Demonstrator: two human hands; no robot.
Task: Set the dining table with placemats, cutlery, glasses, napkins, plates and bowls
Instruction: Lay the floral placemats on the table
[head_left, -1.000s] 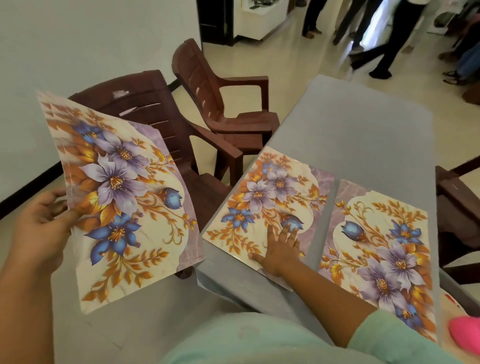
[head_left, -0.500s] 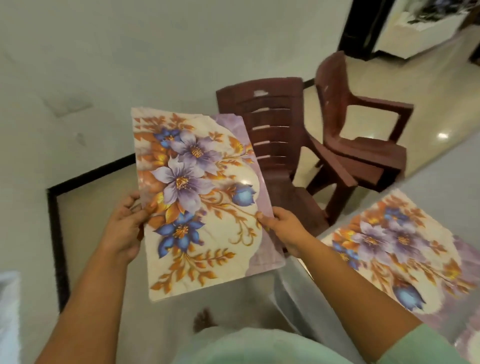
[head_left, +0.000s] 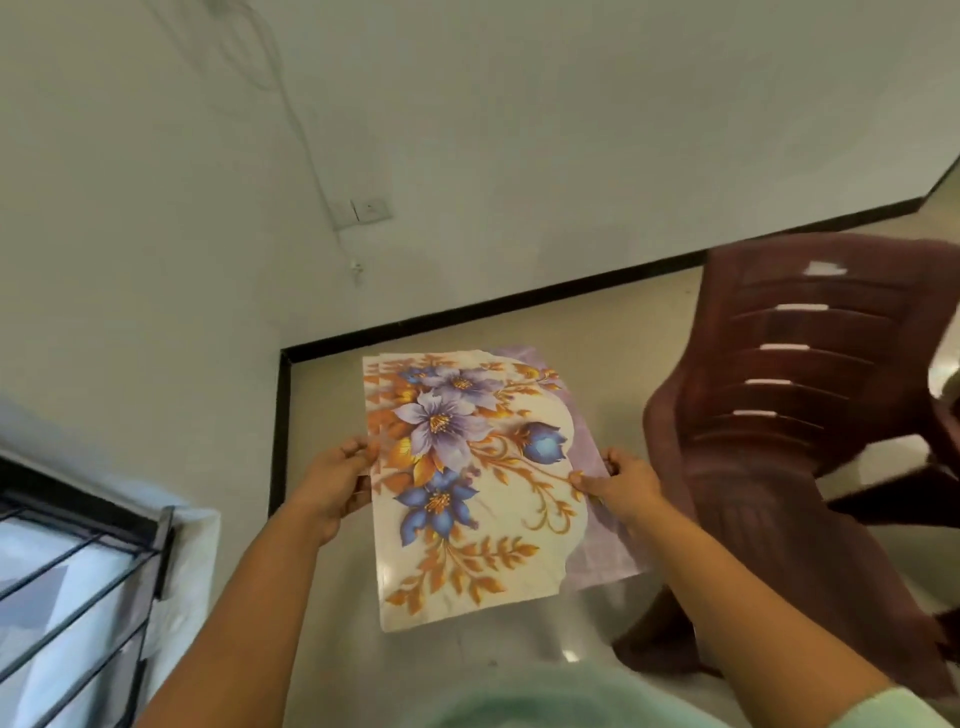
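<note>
A floral placemat (head_left: 483, 499), cream with purple and blue flowers and orange leaves, hangs in the air in front of me above the floor. A second edge shows along its top left, so more than one mat may be stacked. My left hand (head_left: 335, 480) pinches its left edge. My right hand (head_left: 621, 486) grips its right edge, thumb on top. The dining table and the mats laid on it are out of view.
A dark brown plastic chair (head_left: 795, 415) stands close on the right, its back towards me. A white wall with a switch plate (head_left: 363, 210) and black skirting fills the top. A barred window (head_left: 67, 587) is at lower left.
My view has swung left, away from the table and its laid mats. My right hand left the table mat and took the held mat's right edge; both hands now hold it lower and flatter.
</note>
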